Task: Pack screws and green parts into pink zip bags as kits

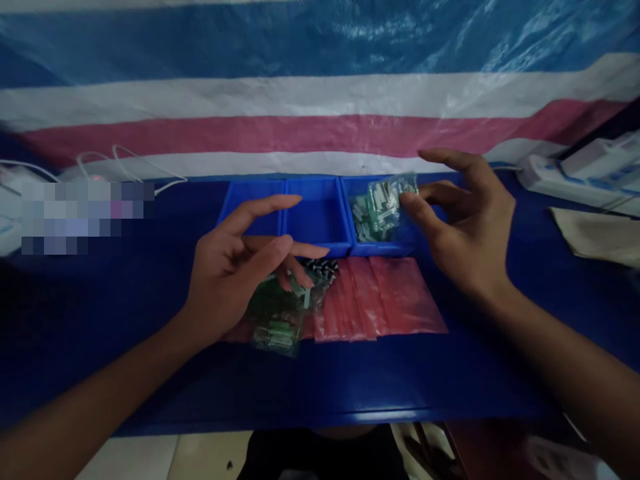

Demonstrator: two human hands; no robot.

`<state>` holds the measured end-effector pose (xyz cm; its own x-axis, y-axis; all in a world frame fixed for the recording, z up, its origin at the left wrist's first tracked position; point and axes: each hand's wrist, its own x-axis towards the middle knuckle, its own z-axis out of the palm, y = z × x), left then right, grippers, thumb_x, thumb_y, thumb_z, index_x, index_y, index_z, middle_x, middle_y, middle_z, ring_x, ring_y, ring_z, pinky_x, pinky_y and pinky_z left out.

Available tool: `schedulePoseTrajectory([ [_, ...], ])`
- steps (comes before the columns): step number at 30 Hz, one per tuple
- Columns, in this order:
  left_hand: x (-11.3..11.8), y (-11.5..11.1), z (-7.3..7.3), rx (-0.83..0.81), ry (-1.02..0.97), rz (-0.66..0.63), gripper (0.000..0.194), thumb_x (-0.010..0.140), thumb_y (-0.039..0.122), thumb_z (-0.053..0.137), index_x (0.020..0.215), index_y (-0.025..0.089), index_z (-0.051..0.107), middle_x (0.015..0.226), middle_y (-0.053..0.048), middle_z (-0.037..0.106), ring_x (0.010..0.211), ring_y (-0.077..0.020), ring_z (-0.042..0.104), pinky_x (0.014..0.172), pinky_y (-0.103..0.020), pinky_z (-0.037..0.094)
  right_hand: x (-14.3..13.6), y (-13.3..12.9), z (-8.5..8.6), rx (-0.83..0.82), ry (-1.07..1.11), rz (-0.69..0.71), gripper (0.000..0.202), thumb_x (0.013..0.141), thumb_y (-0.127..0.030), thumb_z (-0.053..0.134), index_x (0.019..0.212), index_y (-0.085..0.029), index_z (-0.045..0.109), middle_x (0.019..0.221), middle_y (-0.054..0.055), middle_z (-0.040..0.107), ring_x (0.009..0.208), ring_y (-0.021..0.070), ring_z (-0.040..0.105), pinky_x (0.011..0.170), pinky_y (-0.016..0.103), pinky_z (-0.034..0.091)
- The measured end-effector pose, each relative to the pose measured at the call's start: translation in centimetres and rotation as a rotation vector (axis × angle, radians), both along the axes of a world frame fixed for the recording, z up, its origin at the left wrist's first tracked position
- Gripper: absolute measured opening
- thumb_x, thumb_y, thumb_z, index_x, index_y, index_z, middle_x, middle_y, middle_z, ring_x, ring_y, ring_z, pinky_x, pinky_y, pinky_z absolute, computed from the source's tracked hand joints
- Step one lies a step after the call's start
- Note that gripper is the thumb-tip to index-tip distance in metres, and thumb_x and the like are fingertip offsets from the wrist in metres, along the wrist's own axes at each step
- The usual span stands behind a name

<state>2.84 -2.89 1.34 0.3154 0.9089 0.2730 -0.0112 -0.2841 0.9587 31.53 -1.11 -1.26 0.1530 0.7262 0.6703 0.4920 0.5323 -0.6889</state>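
Pinched between thumb and fingertips of the right hand (pixel 467 220), a small clear packet (pixel 387 200) of green and white parts is held above the rightmost blue bin (pixel 380 248), in which similar pieces are dimly seen. The left hand (pixel 235 270) is spread open with fingers loosely curved and nothing gripped; its fingertips hover over a clear bag of green parts (pixel 275 320), and whether they touch it cannot be told. Part of that bag is hidden under the palm. A fan of pink bags (pixel 395 300) is laid just beside it on the blue table (pixel 100 347). A black-and-white item (pixel 325 268) is half covered by the fingers and cannot be made out. At far left a patch is blurred
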Motion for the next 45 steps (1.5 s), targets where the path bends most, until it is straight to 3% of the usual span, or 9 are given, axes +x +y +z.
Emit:
schedulePoseTrajectory([
  [7, 0.2, -0.4, 0.8, -0.073, 0.003, 0.099, 0.036, 0.098, 0.045, 0.082, 0.127, 0.024, 0.073, 0.095, -0.006, 0.088, 0.061, -0.0217, 0.079, 0.054, -0.031, 0.066, 2.6, 2.7, -1.8, -0.051, -0.403, -0.090, 0.027, 0.105, -0.044, 0.067, 0.107, -0.026, 0.087, 0.109, 0.010, 0.083, 0.104, 0.0328, 0.079, 0.095, 0.052, 0.064],
  [12, 0.1, -0.2, 0.9, -0.051, 0.062, 0.129, 0.038, 0.100, 0.047, 0.079, 0.126, 0.021, 0.072, 0.094, -0.009, 0.087, 0.061, -0.0206, 0.078, 0.053, -0.027, 0.063, 1.2, 1.3, -0.8, 0.122, -0.709, -0.056, 0.040, 0.115, -0.038, 0.052, 0.120, -0.017, 0.086, 0.130, 0.017, 0.080, 0.125, 0.0369, 0.075, 0.105, 0.057, 0.061],
  [16, -0.3, 0.0, 0.2, 0.014, 0.065, 0.164, 0.033, 0.103, 0.047, 0.075, 0.123, 0.021, 0.074, 0.093, -0.008, 0.087, 0.060, -0.0186, 0.077, 0.053, -0.026, 0.063, -0.1, 0.2, -0.9, 0.087, -0.911, -0.003, 0.051, 0.118, -0.041, 0.043, 0.125, -0.011, 0.083, 0.132, 0.016, 0.082, 0.142, 0.0445, 0.067, 0.116, 0.067, 0.055],
  [22, -0.7, 0.2, 0.3, 0.114, 0.126, 0.180, 0.029, 0.105, 0.044, 0.075, 0.125, 0.023, 0.078, 0.099, -0.007, 0.088, 0.069, -0.0181, 0.079, 0.060, -0.025, 0.064, -0.7, -0.4, -1.8, 0.068, -0.928, -0.073, 0.055, 0.117, -0.048, 0.046, 0.133, -0.007, 0.080, 0.136, 0.022, 0.079, 0.141, 0.0512, 0.063, 0.114, 0.078, 0.053],
  [25, -0.7, 0.4, 0.7, 0.039, 0.033, 0.110, 0.029, 0.102, 0.040, 0.078, 0.125, 0.022, 0.081, 0.101, -0.009, 0.088, 0.067, -0.0186, 0.079, 0.056, -0.025, 0.063, -0.9, -0.8, -0.8, 0.201, -0.822, -0.016, 0.043, 0.115, -0.038, 0.051, 0.134, -0.009, 0.077, 0.131, 0.022, 0.079, 0.135, 0.0447, 0.067, 0.109, 0.069, 0.059],
  [28, -0.8, 0.5, 0.8, 0.030, -0.014, 0.072, 0.025, 0.102, 0.036, 0.079, 0.124, 0.025, 0.083, 0.102, -0.008, 0.088, 0.068, -0.0172, 0.080, 0.056, -0.022, 0.062, -1.6, -1.8, 0.5, 0.382, -0.736, 0.272, 0.030, 0.112, -0.026, 0.058, 0.131, -0.010, 0.076, 0.123, 0.018, 0.080, 0.121, 0.0325, 0.073, 0.100, 0.051, 0.064],
  [33, -1.0, 0.7, 0.6, 0.024, -0.042, 0.023, 0.024, 0.103, 0.031, 0.079, 0.126, 0.027, 0.084, 0.107, -0.008, 0.088, 0.071, -0.0166, 0.081, 0.059, -0.022, 0.063, -3.7, -3.9, 0.3, 0.268, -0.870, 0.682, 0.044, 0.113, -0.053, 0.059, 0.141, -0.026, 0.078, 0.161, 0.021, 0.063, 0.151, 0.0378, 0.061, 0.114, 0.054, 0.060],
  [39, -1.1, 0.9, 0.3, 0.027, -0.054, -0.002, 0.026, 0.102, 0.027, 0.078, 0.128, 0.028, 0.083, 0.112, -0.006, 0.088, 0.070, -0.0162, 0.081, 0.059, -0.023, 0.063, -4.3, -4.4, -1.0, 0.316, -0.890, 0.658, 0.041, 0.114, -0.050, 0.058, 0.136, -0.024, 0.081, 0.152, 0.017, 0.073, 0.139, 0.0335, 0.073, 0.112, 0.049, 0.064],
  [45, -0.6, 0.7, 0.6, 0.132, 0.042, 0.047, 0.022, 0.102, 0.030, 0.078, 0.123, 0.025, 0.082, 0.108, -0.005, 0.088, 0.072, -0.0170, 0.082, 0.059, -0.024, 0.063, -4.2, -4.3, -0.1, 0.424, -0.822, 0.583, 0.037, 0.115, -0.034, 0.060, 0.125, -0.004, 0.079, 0.132, 0.019, 0.082, 0.122, 0.0301, 0.082, 0.102, 0.042, 0.071],
])
